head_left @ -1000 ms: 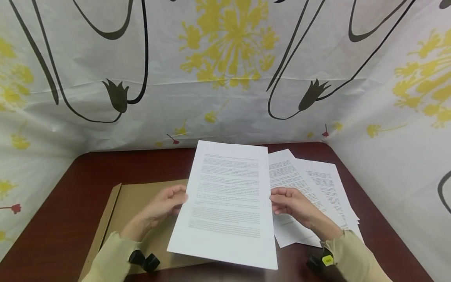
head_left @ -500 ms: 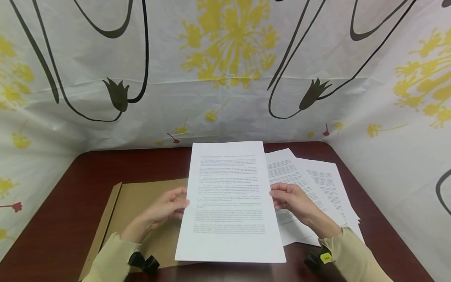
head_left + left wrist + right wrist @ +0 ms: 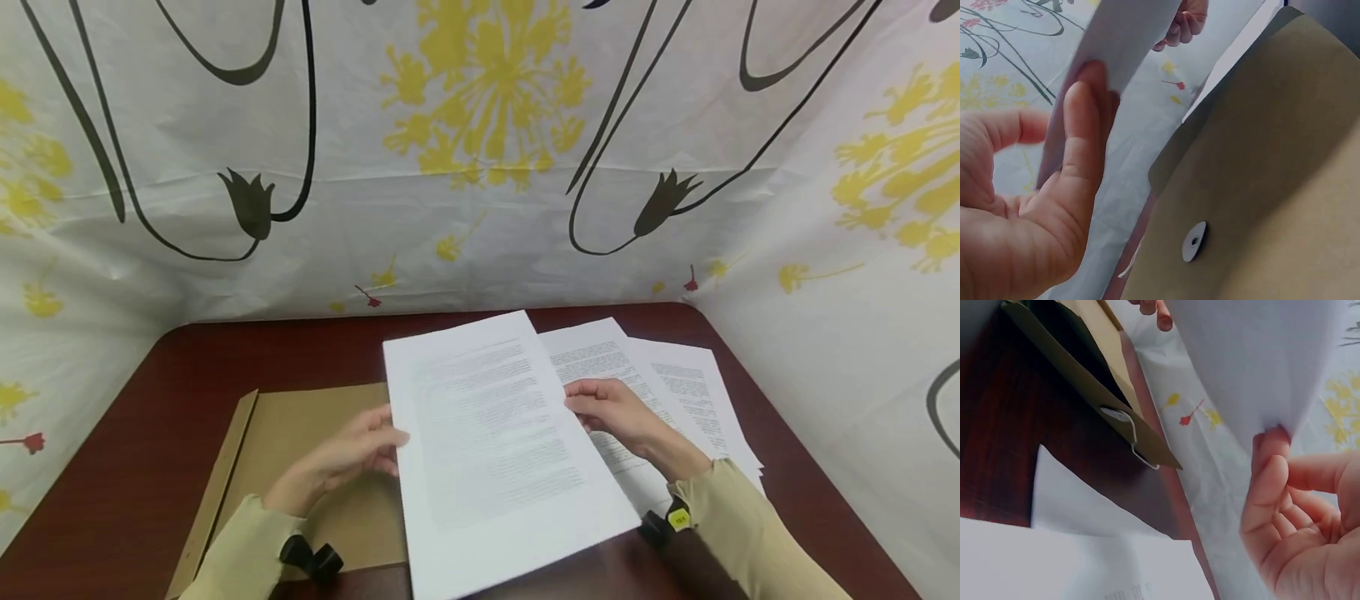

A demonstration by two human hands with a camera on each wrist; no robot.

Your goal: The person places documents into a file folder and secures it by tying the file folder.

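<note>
1 white patterned cloth [image 3: 480, 208], printed with yellow blooms and dark stems, rises behind the dark red table [image 3: 285, 354] from 9 o'clock round through 12 to 3. Taking the held paper as the hub of the dial, the brown envelope [image 3: 352, 521] lies at 9 o'clock on the table, partly covered from sight. The held paper [image 3: 480, 433] is tilted, its upper end toward 11 o'clock; the head view shows its lines of print, while the wrist views show only a plain pale underside. I cannot tell whether it is 1 sheet or several. At least 2 loose pages [image 3: 660, 400] overlap at 2 o'clock, also printed. The left hand [image 3: 352, 454] pinches the paper's edge at 9 o'clock, the right hand [image 3: 611, 412] the opposite edge at 2, each with the thumb on the printed face. Each wrist carries a small black device [image 3: 311, 558], the right with a yellow tag [image 3: 678, 519]. Hidden from the head view, the envelope's round button [image 3: 1189, 249] shows in the left wrist view; the right wrist view adds its dark, gaping mouth and a thin white string [image 3: 1135, 434].
</note>
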